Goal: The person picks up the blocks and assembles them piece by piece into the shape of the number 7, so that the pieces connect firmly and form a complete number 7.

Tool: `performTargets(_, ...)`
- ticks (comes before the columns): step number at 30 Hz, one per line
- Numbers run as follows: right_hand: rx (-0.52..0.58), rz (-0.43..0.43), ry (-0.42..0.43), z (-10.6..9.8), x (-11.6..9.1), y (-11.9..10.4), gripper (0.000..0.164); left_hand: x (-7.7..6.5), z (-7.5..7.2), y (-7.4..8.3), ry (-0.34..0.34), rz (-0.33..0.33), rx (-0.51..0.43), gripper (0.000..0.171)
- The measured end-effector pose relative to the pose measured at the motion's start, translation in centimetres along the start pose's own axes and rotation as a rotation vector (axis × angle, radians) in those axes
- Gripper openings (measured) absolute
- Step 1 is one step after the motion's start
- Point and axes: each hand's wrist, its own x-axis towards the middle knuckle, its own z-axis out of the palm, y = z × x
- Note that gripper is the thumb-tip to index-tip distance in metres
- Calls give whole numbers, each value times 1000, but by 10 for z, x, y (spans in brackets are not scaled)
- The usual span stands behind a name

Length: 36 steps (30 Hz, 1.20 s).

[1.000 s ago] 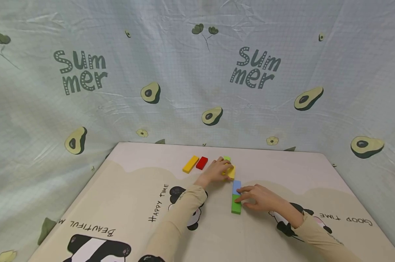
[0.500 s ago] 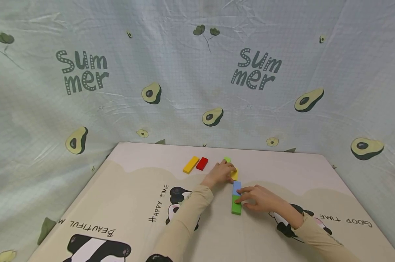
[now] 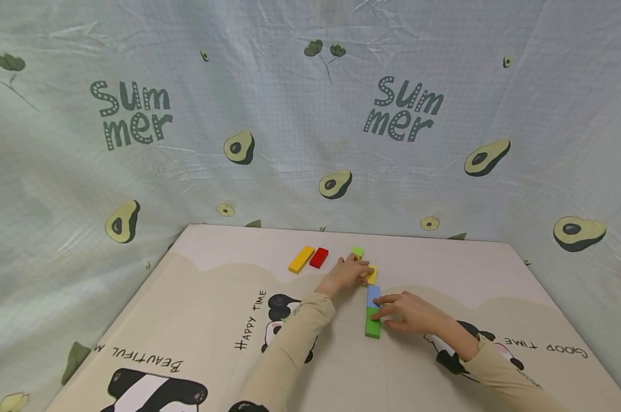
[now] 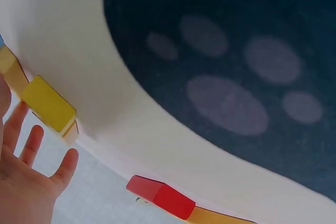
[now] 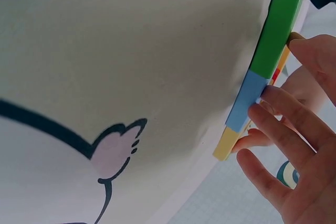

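In the head view a blue block (image 3: 374, 296) and a green block (image 3: 373, 327) lie end to end, with a yellow block (image 3: 373, 276) at the blue block's far end. My left hand (image 3: 345, 273) reaches over from the left, fingertips at the yellow block's side and top. Its other fingers stretch out beside a bright yellow block (image 4: 50, 103) in the left wrist view. A lime green block (image 3: 358, 251) shows just beyond that hand. My right hand (image 3: 409, 312) touches the row from the right: thumb against the green block, straight fingers (image 5: 286, 116) against the blue one.
Left of the hands, a long yellow-orange block (image 3: 301, 260) and a red block (image 3: 319, 257) lie side by side. The table cover (image 3: 213, 320) bears panda prints and lettering. An avocado-patterned curtain (image 3: 290, 114) hangs around the table's back and sides.
The left hand has moved slightly right, and the yellow block has shifted right towards the blue block's end. The right hand and the blue and green blocks have stayed put.
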Motion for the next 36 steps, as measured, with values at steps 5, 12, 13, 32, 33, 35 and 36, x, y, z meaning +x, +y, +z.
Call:
performTargets(5, -6, 16, -9, 0, 0, -1, 29, 0, 1, 1, 25, 9, 1, 34)
performTargets(12, -17, 32, -16, -1, -1, -1, 29, 0, 4, 3, 27, -2, 23, 37)
performTargets(13, -17, 29, -14, -1, -1, -1, 29, 0, 5, 3, 28, -2, 29, 38)
performTargets(32, -20, 22, 15, 0, 3, 0, 23, -1, 5, 3, 64, 31, 43, 40)
performTargets(33, -15, 21, 16, 0, 4, 1, 23, -2, 5, 3, 64, 31, 37, 40)
performTargets(35, -9, 18, 24, 2, 5, 1, 21, -2, 5, 3, 62, 27, 19, 40)
performTargets(36, -2, 15, 29, 2, 5, 1, 20, -2, 5, 3, 60, 25, 12, 40)
